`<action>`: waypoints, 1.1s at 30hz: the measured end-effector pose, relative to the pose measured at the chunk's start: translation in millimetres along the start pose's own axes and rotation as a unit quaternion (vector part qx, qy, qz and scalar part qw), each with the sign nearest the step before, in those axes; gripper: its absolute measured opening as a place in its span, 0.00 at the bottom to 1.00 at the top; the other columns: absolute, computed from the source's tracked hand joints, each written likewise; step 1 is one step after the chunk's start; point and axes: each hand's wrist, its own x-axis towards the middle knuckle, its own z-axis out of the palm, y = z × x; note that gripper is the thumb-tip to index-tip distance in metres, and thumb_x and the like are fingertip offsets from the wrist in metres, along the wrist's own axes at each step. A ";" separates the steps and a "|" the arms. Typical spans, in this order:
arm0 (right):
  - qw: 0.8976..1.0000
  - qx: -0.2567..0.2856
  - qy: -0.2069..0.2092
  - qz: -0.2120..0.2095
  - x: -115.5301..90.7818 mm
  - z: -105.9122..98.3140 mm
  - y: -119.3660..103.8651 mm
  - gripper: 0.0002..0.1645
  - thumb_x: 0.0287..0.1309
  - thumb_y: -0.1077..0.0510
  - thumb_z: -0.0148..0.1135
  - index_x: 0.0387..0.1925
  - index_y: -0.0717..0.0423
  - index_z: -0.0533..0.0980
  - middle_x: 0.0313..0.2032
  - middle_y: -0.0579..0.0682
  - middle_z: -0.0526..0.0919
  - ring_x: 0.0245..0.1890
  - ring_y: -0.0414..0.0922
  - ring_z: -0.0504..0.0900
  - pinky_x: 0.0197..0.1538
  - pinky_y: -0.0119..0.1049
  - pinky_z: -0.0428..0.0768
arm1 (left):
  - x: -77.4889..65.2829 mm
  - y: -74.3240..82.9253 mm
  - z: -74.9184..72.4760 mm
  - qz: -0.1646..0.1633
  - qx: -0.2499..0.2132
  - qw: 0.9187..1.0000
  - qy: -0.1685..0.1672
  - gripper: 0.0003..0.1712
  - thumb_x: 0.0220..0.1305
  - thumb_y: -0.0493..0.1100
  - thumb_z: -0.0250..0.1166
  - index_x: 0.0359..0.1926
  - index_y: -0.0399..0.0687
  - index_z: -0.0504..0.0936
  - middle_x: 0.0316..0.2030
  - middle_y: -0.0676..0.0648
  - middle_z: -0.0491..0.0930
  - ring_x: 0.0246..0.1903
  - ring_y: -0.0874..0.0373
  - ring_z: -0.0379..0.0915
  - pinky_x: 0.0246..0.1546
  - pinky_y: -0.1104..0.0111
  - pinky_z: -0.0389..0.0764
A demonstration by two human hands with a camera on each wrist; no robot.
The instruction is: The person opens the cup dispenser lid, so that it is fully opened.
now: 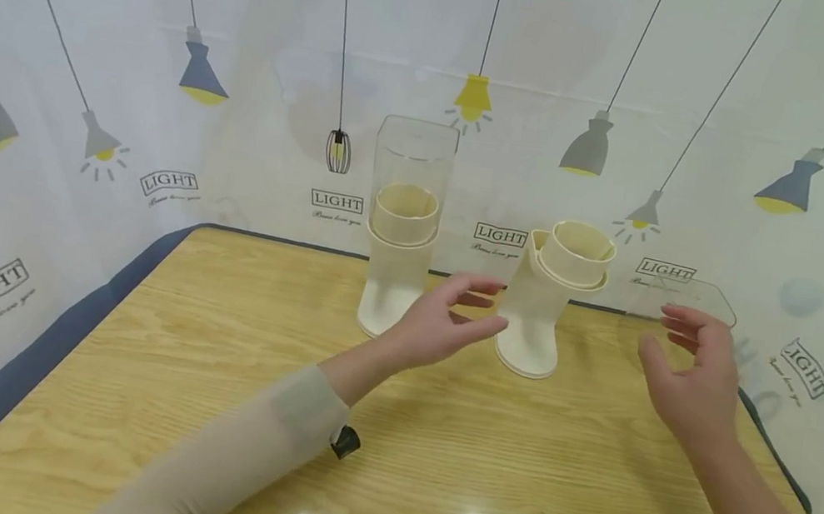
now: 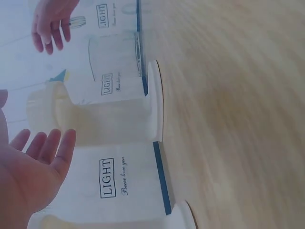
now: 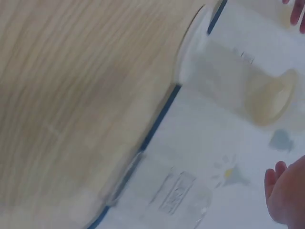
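Head view: the left hand (image 1: 446, 319) and right hand (image 1: 696, 379), both empty, above a wood-grain table (image 1: 249, 441)

At left, near the table's back edge, the left cream plastic stand (image 1: 395, 276) is upright, with a tall clear container (image 1: 418, 145) around its ring-shaped collar. Next is the left hand, its fingers loosely bent, a wide gap between them and the thumb, holding nothing. Just beyond its fingertips is the right cream plastic stand (image 1: 538, 312), upright, with a raised round collar on top. Farther right, a second clear container (image 1: 715, 296) rests at the back edge, partly hidden by the right hand. That hand hangs half open in the air, grasping nothing. Behind everything, a white cloth backdrop (image 1: 281, 67) shows printed hanging lamps and the word "LIGHT".
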 end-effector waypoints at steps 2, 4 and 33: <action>0.999 0.018 -0.013 -0.049 -2.8 5.5 -14.8 0.26 0.64 0.70 0.68 0.63 0.64 0.79 0.54 0.26 0.76 0.54 0.24 0.78 0.59 0.16 0.74 | -13.7 0.2 -7.2 0.002 0.003 1.000 0.001 0.31 0.75 0.55 0.72 0.74 0.58 0.78 0.71 0.54 0.79 0.70 0.56 0.79 0.65 0.60 0.86; 0.995 0.029 -0.030 -0.088 -4.9 11.7 -27.6 0.26 0.62 0.73 0.69 0.62 0.66 0.79 0.53 0.29 0.78 0.54 0.25 0.78 0.60 0.15 0.74 | -25.3 -1.4 -15.3 0.009 0.002 1.000 0.005 0.30 0.75 0.52 0.72 0.73 0.56 0.79 0.70 0.53 0.80 0.69 0.55 0.80 0.64 0.60 0.86; 0.968 0.033 -0.206 -0.140 80.3 118.4 -166.5 0.30 0.74 0.56 0.67 0.72 0.58 0.74 0.71 0.57 0.77 0.68 0.57 0.78 0.72 0.55 0.77 | -31.9 -21.1 -151.4 0.009 0.062 0.990 0.126 0.44 0.72 0.51 0.75 0.81 0.47 0.67 0.75 0.42 0.69 0.73 0.41 0.72 0.70 0.44 0.80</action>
